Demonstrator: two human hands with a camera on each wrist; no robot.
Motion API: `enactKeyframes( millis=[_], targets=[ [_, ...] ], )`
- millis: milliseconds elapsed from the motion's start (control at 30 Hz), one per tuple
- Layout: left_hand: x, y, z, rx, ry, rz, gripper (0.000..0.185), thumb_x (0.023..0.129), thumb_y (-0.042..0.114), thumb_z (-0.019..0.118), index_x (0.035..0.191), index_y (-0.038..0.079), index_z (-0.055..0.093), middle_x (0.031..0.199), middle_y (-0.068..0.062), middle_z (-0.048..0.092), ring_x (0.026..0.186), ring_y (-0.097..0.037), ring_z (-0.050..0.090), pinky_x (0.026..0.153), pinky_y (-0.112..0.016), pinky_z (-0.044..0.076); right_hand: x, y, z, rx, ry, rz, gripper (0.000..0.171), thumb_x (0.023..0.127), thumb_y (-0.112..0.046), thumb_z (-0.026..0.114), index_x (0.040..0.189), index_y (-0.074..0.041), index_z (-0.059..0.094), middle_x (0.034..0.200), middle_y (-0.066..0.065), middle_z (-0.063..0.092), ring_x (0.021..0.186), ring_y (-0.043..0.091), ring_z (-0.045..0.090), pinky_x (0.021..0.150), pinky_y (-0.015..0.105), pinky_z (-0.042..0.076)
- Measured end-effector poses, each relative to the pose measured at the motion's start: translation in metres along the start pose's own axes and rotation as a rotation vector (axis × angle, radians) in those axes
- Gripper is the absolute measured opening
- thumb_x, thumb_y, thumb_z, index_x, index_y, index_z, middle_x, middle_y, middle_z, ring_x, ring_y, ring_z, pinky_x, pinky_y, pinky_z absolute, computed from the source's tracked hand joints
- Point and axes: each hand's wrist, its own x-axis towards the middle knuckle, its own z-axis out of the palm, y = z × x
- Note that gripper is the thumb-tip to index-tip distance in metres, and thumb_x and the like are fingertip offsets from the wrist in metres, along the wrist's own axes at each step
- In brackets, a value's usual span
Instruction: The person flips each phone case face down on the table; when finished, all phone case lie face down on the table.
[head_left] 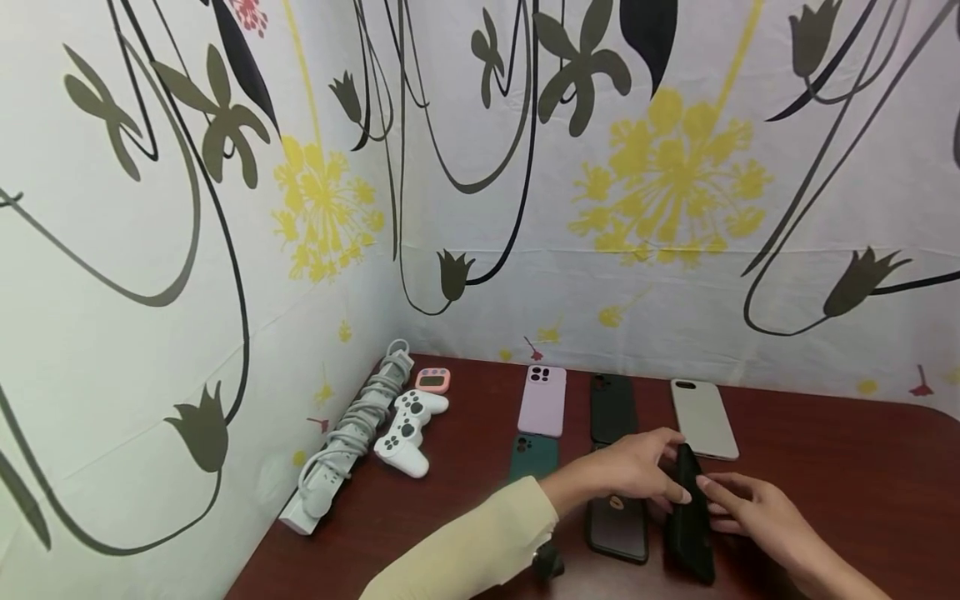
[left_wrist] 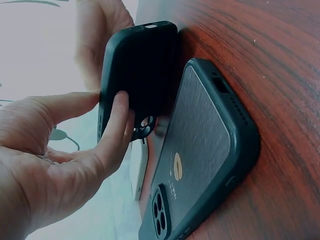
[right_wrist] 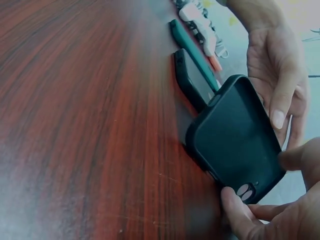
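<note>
A black phone case point(head_left: 690, 525) stands tilted on its long edge at the table's right front, with both hands on it. My left hand point(head_left: 637, 471) holds its upper left side, thumb on the edge and fingers on the back. From the right, my right hand point(head_left: 765, 512) pinches the rim near the camera cutout, as the right wrist view shows. The hollow inside of the case point(right_wrist: 237, 137) faces the right hand. Just left of it lies a dark phone case with a grey back point(left_wrist: 195, 130) and a small gold oval mark.
Behind the hands lie a lilac case point(head_left: 542, 404), a dark green case point(head_left: 612, 408) and a beige case point(head_left: 708, 421). A teal case point(head_left: 534, 457) is partly covered by the left arm. Further left are a white game controller point(head_left: 408, 433), a pink timer point(head_left: 432, 381) and a cord-wrapped power strip point(head_left: 360, 425).
</note>
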Motion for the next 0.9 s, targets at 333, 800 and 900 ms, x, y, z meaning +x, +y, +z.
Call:
enactKeyframes(
  millis=[333,800,900],
  targets=[
    [0.0,0.003,0.007,-0.12,0.019,-0.001,0.079,0.094,0.019,0.083,0.159,0.033,0.039,0.139,0.014,0.064,0.083,-0.005,0.074,0.087,-0.02,0.059,0.004,-0.009,-0.002,0.051,-0.044,0.029,0.099,0.109,-0.063,0.042,0.154,0.023,0.026,0.134,0.03,0.064,0.111,0.024,0.073,0.094,0.043,0.065],
    [0.007,0.01,0.014,0.017,-0.01,-0.016,0.071,0.098,0.03,0.078,0.157,0.038,0.041,0.14,0.019,0.062,0.101,0.001,0.068,0.086,-0.021,0.058,0.004,-0.003,-0.009,0.088,-0.064,0.019,0.096,0.111,-0.061,0.038,0.156,0.022,0.024,0.139,0.03,0.061,0.116,0.025,0.072,0.096,0.044,0.065],
    [0.007,0.01,0.014,-0.036,-0.045,-0.03,0.068,0.099,0.031,0.077,0.156,0.038,0.041,0.141,0.017,0.062,0.087,-0.003,0.069,0.081,-0.023,0.059,0.002,-0.003,-0.01,0.1,-0.072,0.018,0.097,0.111,-0.062,0.037,0.156,0.022,0.021,0.147,0.038,0.052,0.119,0.026,0.071,0.097,0.044,0.064]
  ],
)
